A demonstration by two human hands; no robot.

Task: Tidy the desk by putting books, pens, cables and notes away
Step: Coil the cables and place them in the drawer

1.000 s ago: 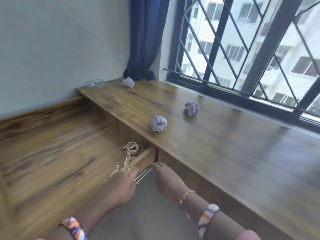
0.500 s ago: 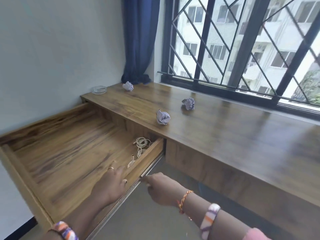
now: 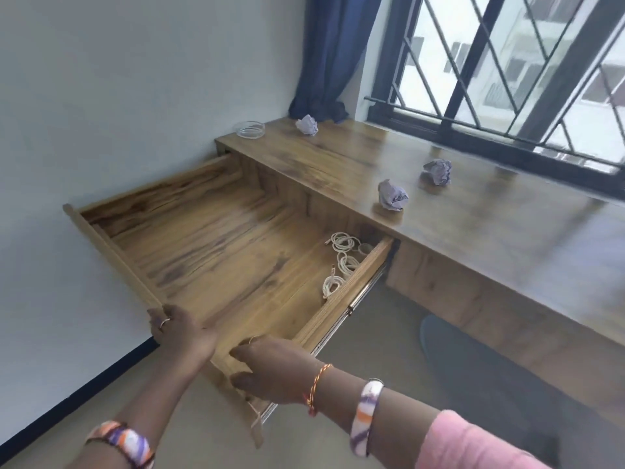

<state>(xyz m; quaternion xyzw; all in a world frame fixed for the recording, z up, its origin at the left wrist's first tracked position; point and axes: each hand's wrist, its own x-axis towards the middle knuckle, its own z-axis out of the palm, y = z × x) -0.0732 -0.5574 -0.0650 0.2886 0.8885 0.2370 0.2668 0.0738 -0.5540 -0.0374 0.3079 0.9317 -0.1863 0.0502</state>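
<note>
While both hands grip the drawer [image 3: 209, 252] front at lower centre, left hand [image 3: 182, 333] and right hand [image 3: 274, 367] curl over it; cables [image 3: 341, 262] lie inside.

Desk [image 3: 490, 211]: brown woodgrain
Paper balls [image 3: 392, 195]: pale lilac
Cables [image 3: 343, 257]: white
Curtain [image 3: 333, 52]: navy
Sleeve [image 3: 473, 445]: pink
Wristbands [image 3: 367, 416]: white, orange, purple swirls
</note>
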